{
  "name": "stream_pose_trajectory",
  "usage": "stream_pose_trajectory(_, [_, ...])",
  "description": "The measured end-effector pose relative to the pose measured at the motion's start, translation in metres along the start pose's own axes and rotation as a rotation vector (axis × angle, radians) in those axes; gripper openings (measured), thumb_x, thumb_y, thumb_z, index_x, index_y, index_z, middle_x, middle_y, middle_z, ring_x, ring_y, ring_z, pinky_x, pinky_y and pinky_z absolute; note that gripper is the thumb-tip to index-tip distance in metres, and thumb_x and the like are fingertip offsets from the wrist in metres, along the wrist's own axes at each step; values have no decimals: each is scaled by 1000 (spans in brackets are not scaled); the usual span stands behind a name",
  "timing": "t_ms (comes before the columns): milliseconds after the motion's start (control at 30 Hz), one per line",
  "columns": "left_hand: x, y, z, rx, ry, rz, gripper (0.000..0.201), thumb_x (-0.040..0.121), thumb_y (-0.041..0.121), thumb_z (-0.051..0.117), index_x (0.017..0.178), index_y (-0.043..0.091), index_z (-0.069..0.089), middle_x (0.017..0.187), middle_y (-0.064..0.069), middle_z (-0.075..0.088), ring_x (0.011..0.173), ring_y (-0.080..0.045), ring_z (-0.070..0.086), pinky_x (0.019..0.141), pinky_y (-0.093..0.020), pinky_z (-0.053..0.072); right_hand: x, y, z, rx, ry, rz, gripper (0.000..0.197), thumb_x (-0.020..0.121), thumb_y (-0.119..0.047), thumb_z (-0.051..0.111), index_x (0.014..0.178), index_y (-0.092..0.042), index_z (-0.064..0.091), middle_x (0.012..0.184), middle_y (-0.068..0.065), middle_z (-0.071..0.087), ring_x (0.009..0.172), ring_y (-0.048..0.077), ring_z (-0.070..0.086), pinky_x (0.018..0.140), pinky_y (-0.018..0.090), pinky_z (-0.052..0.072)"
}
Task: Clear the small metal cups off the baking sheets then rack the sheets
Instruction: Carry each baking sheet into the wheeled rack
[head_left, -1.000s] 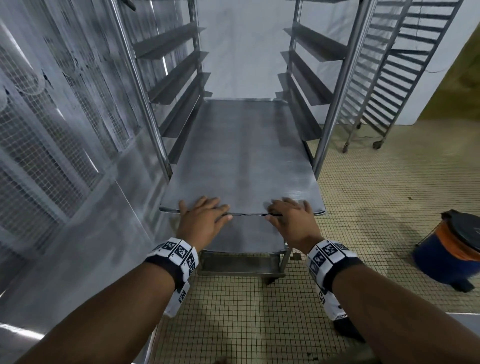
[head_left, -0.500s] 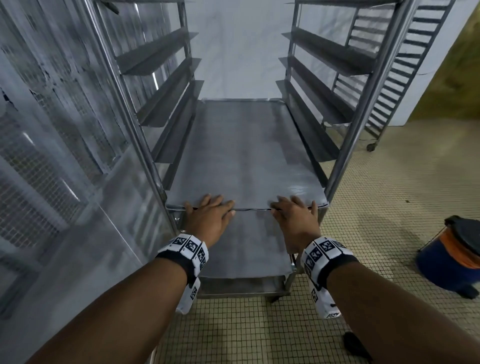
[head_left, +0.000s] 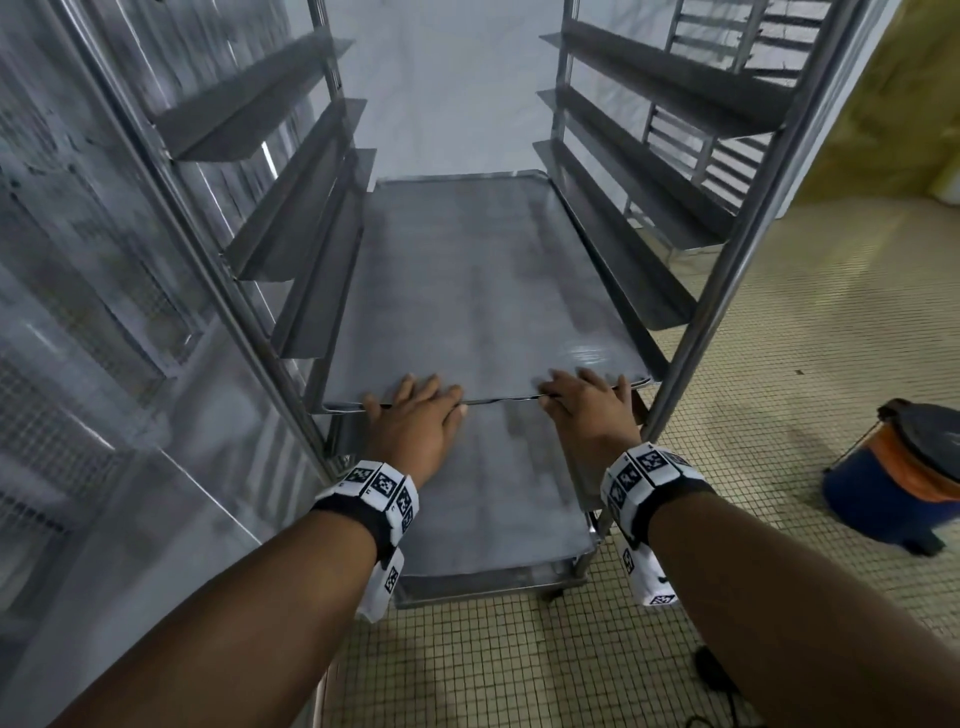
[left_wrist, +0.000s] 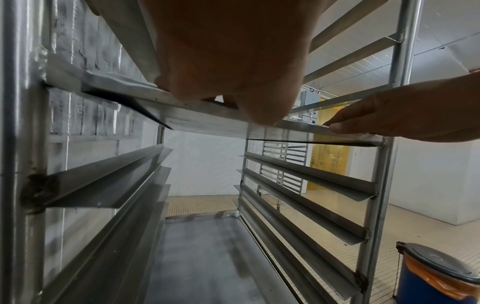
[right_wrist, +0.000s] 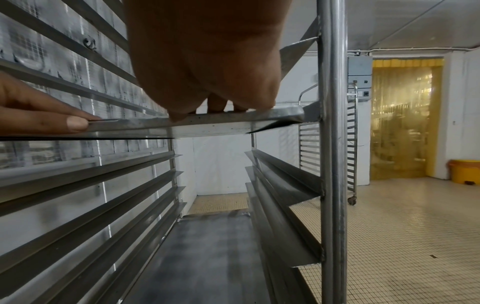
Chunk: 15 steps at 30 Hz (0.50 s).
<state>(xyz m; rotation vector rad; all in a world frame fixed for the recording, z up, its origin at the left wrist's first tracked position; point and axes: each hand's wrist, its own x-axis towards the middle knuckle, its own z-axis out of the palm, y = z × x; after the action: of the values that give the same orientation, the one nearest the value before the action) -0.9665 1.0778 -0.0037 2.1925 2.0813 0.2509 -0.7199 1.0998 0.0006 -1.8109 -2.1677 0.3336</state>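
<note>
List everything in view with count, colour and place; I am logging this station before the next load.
baking sheet: one, grey, on the rack's runners, near edge at the front posts.
lower sheet: one, grey, on a lower level beneath it.
rack: one, silver, angled runners on both sides.
second rack: one, silver, on castors, behind on the right.
bin: one, blue with orange liner and dark lid, on the floor, right.
yellow tub: one, by the strip curtain.
left hand: fingers flat on the sheet's near edge.
right hand: the same, further right.
</note>
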Motion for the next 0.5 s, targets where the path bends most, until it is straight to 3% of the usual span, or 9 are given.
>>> stream_pose_trajectory(167, [3,1,-2,-21,13,4,45,106,54,28,145,44,45,163,11,32,154,-24,19,116,-69,7,-1,-13,-4,-41,8,35,38,104,-47,36,139,-45,50,157,-13,36,151,23,19,121,58,3])
stream_pose_trajectory(267, [-1,4,2,16,49,-25,45,106,48,30,148,37,42,160,1,36,150,-33,22,116,-71,3,-17,-13,0,-49,-28,10,47,104,-42,39,151,-42,33,165,-8,17,154,28,2,121,59,5])
stream_pose_trajectory(333, [-9,16,12,70,71,-33,52,105,44,31,154,27,32,162,-9,29,151,-38,16,117,-72,5,-37,-2,2,-38,-41,20,53,103,-43,38,155,-40,24,167,-7,7,154,28,-4,120,55,3])
stream_pose_trajectory(433, [-25,52,33,27,61,23,65,105,45,31,162,18,15,170,-16,5,156,-38,-6,120,-63,-2,-81,28,1,-8,-40,113,52,102,-44,40,153,-37,32,164,-7,21,153,28,12,122,54,15])
stream_pose_trajectory(500, [-36,90,46,-36,33,94,68,104,48,35,162,18,15,169,-18,4,156,-38,-6,120,-62,1,-123,59,-7,42,-16,224,48,101,-44,44,147,-32,42,154,-5,43,146,27,33,116,51,33])
